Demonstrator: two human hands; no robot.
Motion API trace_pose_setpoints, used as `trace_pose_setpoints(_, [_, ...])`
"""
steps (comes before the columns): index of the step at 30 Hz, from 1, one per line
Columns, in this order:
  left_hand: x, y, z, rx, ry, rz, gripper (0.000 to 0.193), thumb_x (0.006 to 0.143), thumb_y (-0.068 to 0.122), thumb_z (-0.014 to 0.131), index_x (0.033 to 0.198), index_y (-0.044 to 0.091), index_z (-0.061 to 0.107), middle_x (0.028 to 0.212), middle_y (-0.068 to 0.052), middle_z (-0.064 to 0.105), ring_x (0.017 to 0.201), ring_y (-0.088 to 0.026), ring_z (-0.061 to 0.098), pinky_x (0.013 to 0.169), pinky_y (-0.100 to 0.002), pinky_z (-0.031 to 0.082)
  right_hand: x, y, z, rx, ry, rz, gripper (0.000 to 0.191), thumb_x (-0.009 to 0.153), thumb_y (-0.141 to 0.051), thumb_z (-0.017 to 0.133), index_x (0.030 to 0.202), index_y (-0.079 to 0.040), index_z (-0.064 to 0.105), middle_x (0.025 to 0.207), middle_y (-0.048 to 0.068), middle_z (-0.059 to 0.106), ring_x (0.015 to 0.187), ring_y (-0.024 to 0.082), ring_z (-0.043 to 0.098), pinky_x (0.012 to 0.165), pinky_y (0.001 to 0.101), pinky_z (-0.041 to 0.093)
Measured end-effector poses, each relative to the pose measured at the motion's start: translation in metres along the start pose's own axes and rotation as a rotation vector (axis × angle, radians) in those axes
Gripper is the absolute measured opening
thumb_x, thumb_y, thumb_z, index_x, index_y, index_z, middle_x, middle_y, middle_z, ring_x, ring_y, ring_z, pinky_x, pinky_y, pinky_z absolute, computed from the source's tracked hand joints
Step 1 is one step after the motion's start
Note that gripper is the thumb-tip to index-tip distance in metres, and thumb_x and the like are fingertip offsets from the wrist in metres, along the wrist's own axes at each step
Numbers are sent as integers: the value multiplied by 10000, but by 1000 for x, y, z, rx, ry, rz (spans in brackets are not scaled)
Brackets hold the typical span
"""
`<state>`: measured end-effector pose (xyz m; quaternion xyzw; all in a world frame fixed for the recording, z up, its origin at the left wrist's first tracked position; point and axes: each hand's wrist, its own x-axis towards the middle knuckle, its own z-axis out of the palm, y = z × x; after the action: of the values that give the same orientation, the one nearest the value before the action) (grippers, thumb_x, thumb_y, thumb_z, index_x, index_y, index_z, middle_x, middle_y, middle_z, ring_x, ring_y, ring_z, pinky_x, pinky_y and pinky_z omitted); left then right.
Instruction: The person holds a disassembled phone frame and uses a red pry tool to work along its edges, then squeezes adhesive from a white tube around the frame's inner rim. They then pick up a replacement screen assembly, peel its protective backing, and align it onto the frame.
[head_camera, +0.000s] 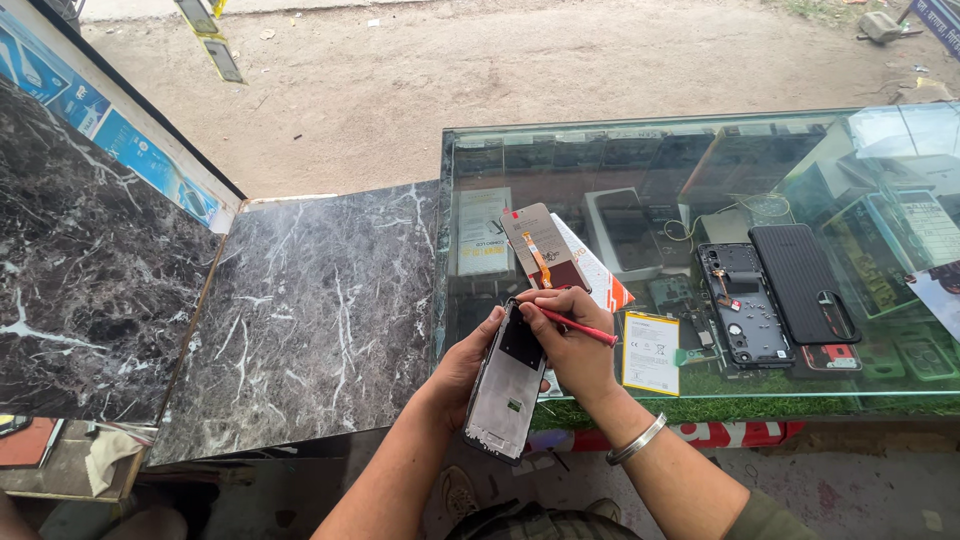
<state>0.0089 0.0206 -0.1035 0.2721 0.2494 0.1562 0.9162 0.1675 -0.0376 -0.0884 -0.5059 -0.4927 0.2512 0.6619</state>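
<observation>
My left hand (462, 366) grips an opened phone screen frame (504, 392), tilted upright over the near edge of a glass counter (640, 150). My right hand (570, 340) pinches a thin red tool (580, 327) and touches the frame's top end. A silver bangle sits on my right wrist. Just behind the hands, a screen panel with an orange flex cable (540, 246) leans on the glass.
On the glass lie a white-and-yellow battery (651, 352), an opened phone body (741, 304) and a black ribbed back cover (800, 281). Boxes show inside the case. A dark marble counter (300, 310) adjoins on the left; bare dirt ground lies beyond.
</observation>
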Motion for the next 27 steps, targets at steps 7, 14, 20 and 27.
trace_pose_setpoints(7, [1,0,-1,-9,-2,-7,693,1006,639,447,1371,66,587,1042,-186,738,850,-323,756,704,-409,627,0,1,1,28,-3,9,138,938,-49,746,927,-15,613,1074,121,772,921,111,711,804,274,600])
trace_pose_setpoints(14, [0,0,0,-9,19,1,699,1005,619,458,1371,38,586,1051,-199,737,866,-324,759,740,-416,639,-1,0,0,34,-5,28,139,940,-63,748,935,-23,615,1075,111,774,929,108,707,809,271,596])
trace_pose_setpoints(20, [-1,1,2,-7,-22,14,701,1013,627,459,1373,39,584,1034,-190,735,841,-322,758,714,-407,630,-1,0,0,15,-2,25,128,940,-62,749,948,-20,628,1072,117,775,924,112,705,806,275,593])
trace_pose_setpoints(27, [-2,2,7,-65,19,39,600,980,559,433,1398,153,577,1119,-126,749,928,-254,751,769,-428,629,0,-3,0,56,-18,-47,123,959,-35,733,971,-15,612,1099,131,753,985,120,719,842,262,604])
